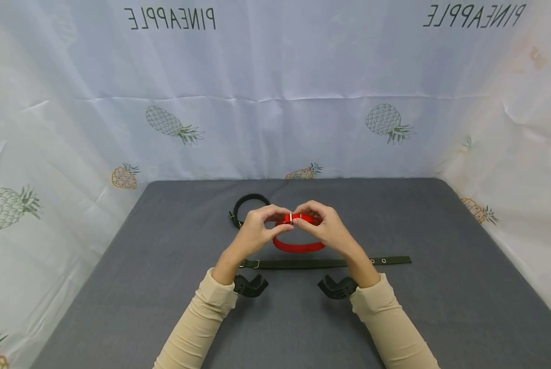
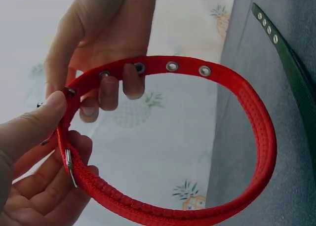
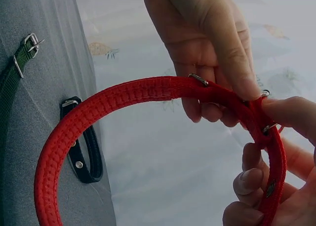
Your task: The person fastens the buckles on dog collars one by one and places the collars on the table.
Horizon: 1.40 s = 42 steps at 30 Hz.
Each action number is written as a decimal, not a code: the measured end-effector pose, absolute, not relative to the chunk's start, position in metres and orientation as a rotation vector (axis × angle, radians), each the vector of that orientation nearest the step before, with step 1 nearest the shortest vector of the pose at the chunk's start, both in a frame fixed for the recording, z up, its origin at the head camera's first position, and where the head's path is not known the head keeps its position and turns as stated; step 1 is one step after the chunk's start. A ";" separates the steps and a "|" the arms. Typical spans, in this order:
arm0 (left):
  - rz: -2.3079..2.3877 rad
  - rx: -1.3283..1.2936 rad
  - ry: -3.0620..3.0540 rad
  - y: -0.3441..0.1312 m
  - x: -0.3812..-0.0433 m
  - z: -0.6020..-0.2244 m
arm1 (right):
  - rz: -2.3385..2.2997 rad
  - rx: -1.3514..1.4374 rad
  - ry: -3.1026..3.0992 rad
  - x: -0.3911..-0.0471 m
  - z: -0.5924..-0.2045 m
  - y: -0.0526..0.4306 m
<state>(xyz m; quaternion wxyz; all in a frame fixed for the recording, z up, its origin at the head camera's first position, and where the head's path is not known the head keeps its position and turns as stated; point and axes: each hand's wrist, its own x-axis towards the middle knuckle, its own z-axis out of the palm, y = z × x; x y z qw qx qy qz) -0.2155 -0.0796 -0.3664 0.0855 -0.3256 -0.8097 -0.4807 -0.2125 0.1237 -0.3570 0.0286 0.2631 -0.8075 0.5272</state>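
A red collar (image 1: 298,247) with a padded inner side hangs as a loop below both hands. My left hand (image 1: 252,233) pinches it at the buckle end, beside a metal keeper loop (image 2: 70,167). Opposite it, my right hand (image 1: 325,226) grips the strap end with metal eyelets (image 2: 172,66), thumb and fingers on either side. The two thumbs come close together at the buckle (image 3: 268,127), where the strap overlaps itself. Fingers partly cover the buckle and its prong.
A green collar (image 1: 303,264) lies stretched out on the grey table (image 1: 284,323) under the wrists. Behind the left hand lies a black collar (image 1: 252,197), curled into a ring. White pineapple-print cloth (image 1: 275,61) rises at the back and sides.
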 end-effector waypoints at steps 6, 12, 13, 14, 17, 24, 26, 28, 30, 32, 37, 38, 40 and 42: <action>-1.492 -0.988 -2.386 -0.081 -0.216 -0.365 | 1.685 0.774 -2.476 -0.214 -0.357 0.125; -1.524 -0.954 -2.350 -0.082 -0.215 -0.365 | 1.764 0.779 -2.461 -0.214 -0.356 0.125; -1.532 -0.949 -2.344 -0.082 -0.215 -0.365 | 1.778 0.778 -2.458 -0.214 -0.356 0.125; -1.542 -0.944 -2.338 -0.082 -0.215 -0.365 | 1.793 0.777 -2.454 -0.213 -0.356 0.125; -1.564 -0.923 -2.332 -0.082 -0.215 -0.365 | 1.825 0.773 -2.450 -0.213 -0.356 0.125; -1.547 -0.924 -2.328 -0.080 -0.213 -0.363 | 1.894 0.805 -2.449 -0.211 -0.356 0.123; -1.536 -0.933 -2.315 -0.080 -0.214 -0.363 | 1.901 0.803 -2.452 -0.211 -0.357 0.123; -1.528 -0.942 -2.298 -0.079 -0.214 -0.363 | 1.896 0.796 -2.455 -0.212 -0.356 0.122; -1.528 -0.942 -2.288 -0.079 -0.215 -0.363 | 1.894 0.797 -2.452 -0.212 -0.356 0.122; -1.532 -0.939 -2.280 -0.079 -0.215 -0.363 | 1.880 0.808 -2.448 -0.213 -0.356 0.122; -1.516 -0.944 -2.270 -0.079 -0.215 -0.363 | 1.837 0.822 -2.444 -0.214 -0.358 0.122; -1.513 -0.946 -2.272 -0.079 -0.215 -0.363 | 1.828 0.822 -2.445 -0.214 -0.358 0.122; -1.504 -0.951 -2.276 -0.079 -0.215 -0.364 | 1.804 0.826 -2.450 -0.214 -0.359 0.122; -1.504 -0.954 -2.282 -0.079 -0.215 -0.365 | 1.786 0.829 -2.453 -0.213 -0.359 0.122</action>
